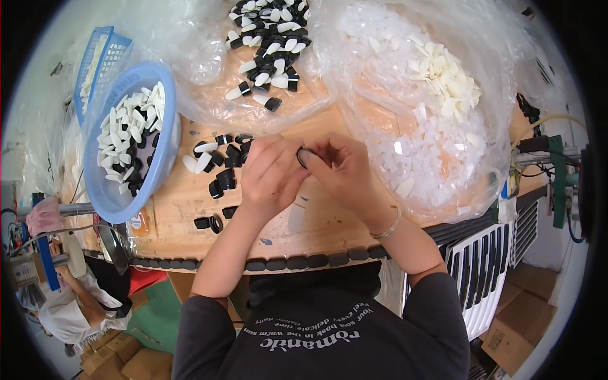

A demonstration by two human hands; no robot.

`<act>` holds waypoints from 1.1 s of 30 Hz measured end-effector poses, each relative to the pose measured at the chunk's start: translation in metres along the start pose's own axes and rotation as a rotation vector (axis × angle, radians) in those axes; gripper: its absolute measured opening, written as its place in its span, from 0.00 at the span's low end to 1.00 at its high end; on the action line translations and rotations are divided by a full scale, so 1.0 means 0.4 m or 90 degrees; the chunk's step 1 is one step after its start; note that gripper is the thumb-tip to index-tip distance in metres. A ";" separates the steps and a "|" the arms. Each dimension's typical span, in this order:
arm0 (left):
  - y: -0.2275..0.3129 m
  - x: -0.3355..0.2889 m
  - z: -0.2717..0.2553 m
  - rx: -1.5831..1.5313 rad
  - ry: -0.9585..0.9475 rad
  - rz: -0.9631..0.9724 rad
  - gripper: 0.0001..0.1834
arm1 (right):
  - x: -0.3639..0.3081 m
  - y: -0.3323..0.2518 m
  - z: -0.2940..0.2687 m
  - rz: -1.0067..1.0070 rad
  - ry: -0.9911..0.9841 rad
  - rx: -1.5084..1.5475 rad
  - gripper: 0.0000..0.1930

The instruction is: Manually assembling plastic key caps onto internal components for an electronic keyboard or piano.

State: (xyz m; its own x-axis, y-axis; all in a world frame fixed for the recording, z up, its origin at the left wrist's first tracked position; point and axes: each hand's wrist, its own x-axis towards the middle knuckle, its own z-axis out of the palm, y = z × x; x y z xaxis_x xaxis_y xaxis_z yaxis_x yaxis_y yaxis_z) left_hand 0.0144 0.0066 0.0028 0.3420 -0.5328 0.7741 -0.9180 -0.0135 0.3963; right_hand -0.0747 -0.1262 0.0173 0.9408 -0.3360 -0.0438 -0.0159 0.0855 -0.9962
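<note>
A small black ring-shaped piece (300, 158) is pinched between my two hands above the middle of the wooden table. My left hand (269, 177) grips its left side with bent fingers. My right hand (347, 174) has thumb and fingers closed at its other side, the thumb against the ring. My fingers hide part of the piece. Loose black ring-shaped pieces (225, 179) lie left of my left hand, and white tongue-shaped pieces (201, 163) lie among them. A translucent flat sheet piece (296, 218) rests below my hands.
A blue basin (166, 152) holding white and black pieces stands at left, before a blue basket (82, 79). Black pieces with white tongues (272, 47) are heaped at the back. Clear plastic (380, 183) with whitish pieces spreads right. Dark pieces (297, 261) line the front edge. A co-worker (76, 304) is lower left.
</note>
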 end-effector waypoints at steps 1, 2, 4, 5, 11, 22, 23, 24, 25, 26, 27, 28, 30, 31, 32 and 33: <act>-0.001 -0.004 0.003 0.001 -0.001 -0.002 0.24 | 0.003 -0.001 0.005 0.002 -0.002 0.001 0.05; -0.003 -0.005 0.006 0.002 0.013 -0.020 0.24 | 0.009 -0.005 0.009 -0.004 0.003 -0.013 0.06; -0.011 -0.002 0.011 0.005 0.026 -0.037 0.24 | 0.012 -0.013 0.010 -0.011 0.007 -0.025 0.07; -0.019 -0.001 0.013 -0.002 0.043 -0.027 0.24 | 0.010 -0.016 0.007 -0.016 -0.008 -0.014 0.09; -0.029 0.004 0.015 0.008 0.094 -0.001 0.26 | -0.025 -0.037 -0.016 -0.104 -0.051 -0.065 0.14; -0.011 0.007 0.018 0.064 0.100 0.002 0.28 | -0.020 -0.036 -0.006 -0.189 0.040 -0.136 0.13; -0.003 0.015 0.008 0.056 0.060 -0.014 0.28 | -0.018 -0.048 -0.002 -0.077 0.041 -0.075 0.12; 0.001 0.018 0.000 0.048 0.021 -0.030 0.28 | -0.016 -0.055 0.002 0.036 0.042 -0.013 0.11; -0.005 0.016 -0.009 0.050 0.024 -0.030 0.28 | -0.004 -0.046 -0.014 0.034 0.039 -0.015 0.11; -0.020 0.014 -0.028 0.038 0.027 -0.069 0.27 | 0.021 -0.031 -0.048 0.080 -0.039 -0.120 0.11; -0.039 0.010 -0.043 0.023 0.031 -0.107 0.26 | 0.051 -0.033 -0.068 0.125 -0.114 -0.227 0.11; -0.065 -0.007 -0.050 -0.041 0.045 -0.168 0.23 | 0.083 -0.041 -0.077 0.103 -0.131 -0.290 0.12; -0.070 -0.009 -0.084 -0.088 -0.035 -0.269 0.17 | 0.155 -0.086 -0.073 0.035 -0.120 -0.327 0.15; -0.073 -0.014 -0.093 -0.103 -0.106 -0.285 0.15 | 0.196 -0.107 -0.062 -0.010 -0.088 -0.301 0.18; -0.058 -0.004 -0.085 -0.114 -0.108 -0.286 0.15 | 0.245 -0.111 -0.053 -0.102 -0.027 -0.246 0.21; -0.039 0.011 -0.072 -0.156 -0.228 -0.247 0.14 | 0.286 -0.110 -0.055 -0.193 0.037 -0.192 0.24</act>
State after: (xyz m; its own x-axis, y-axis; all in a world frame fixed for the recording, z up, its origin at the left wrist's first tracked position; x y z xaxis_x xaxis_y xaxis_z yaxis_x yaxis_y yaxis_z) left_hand 0.0359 0.0288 0.0143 0.5153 -0.7817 0.3514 -0.6511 -0.0905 0.7535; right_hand 0.0261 -0.1892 0.0546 0.8977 -0.3562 0.2592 0.1526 -0.3006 -0.9415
